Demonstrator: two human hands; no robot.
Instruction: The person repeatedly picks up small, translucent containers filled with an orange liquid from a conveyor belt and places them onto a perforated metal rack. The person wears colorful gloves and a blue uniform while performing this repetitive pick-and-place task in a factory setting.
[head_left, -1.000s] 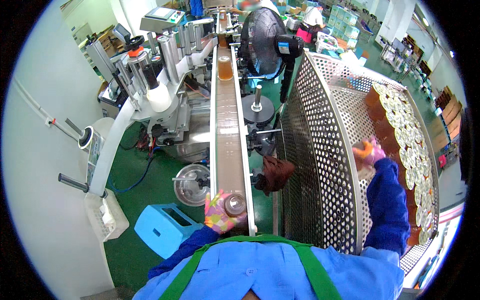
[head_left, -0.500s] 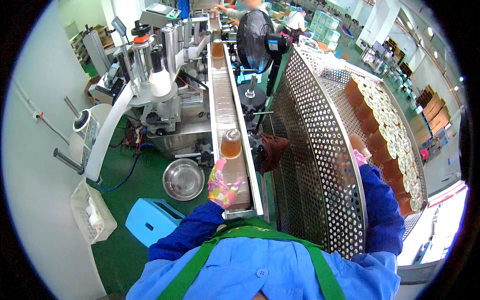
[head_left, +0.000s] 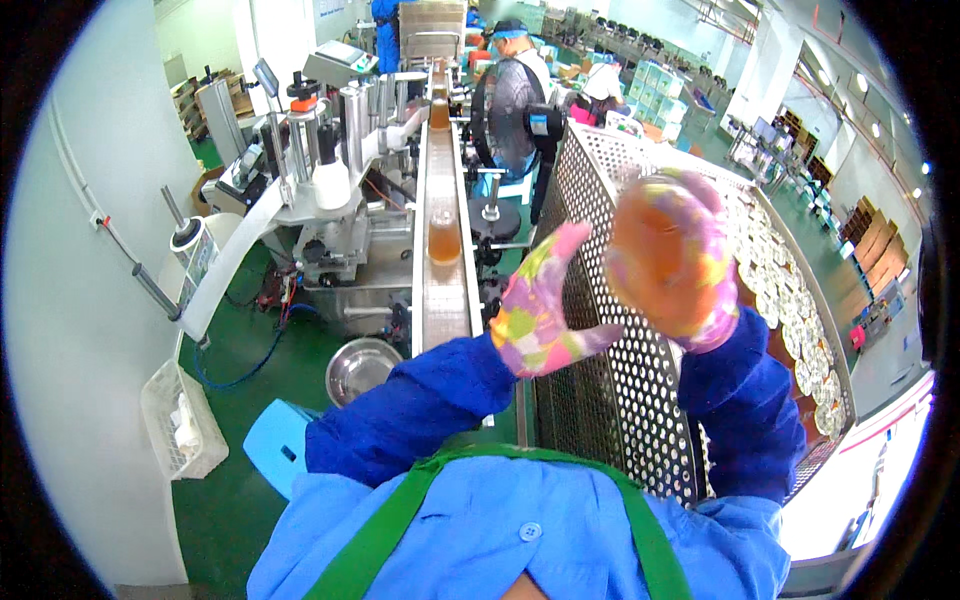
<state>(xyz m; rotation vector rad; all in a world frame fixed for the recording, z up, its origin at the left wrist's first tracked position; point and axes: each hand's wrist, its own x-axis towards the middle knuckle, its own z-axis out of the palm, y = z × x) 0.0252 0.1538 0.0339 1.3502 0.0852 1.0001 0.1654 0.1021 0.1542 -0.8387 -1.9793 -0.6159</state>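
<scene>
Item: amber-filled clear jar with metal lid (head_left: 660, 250), gripped by the gloved right hand (head_left: 690, 270), raised at two o'clock. Gloved left hand (head_left: 540, 310) is held open, empty. Risk judged: slippage onto the perforated steel guard (head_left: 600, 420) through blurred, loose grip.

Bright, even overhead factory light fills the fisheye frame, with white glare burning out the lower right rim. Straight lines bow toward the black circular border. The raised right hand (head_left: 672, 255) is smeared by motion blur; distant background stays soft.
</scene>
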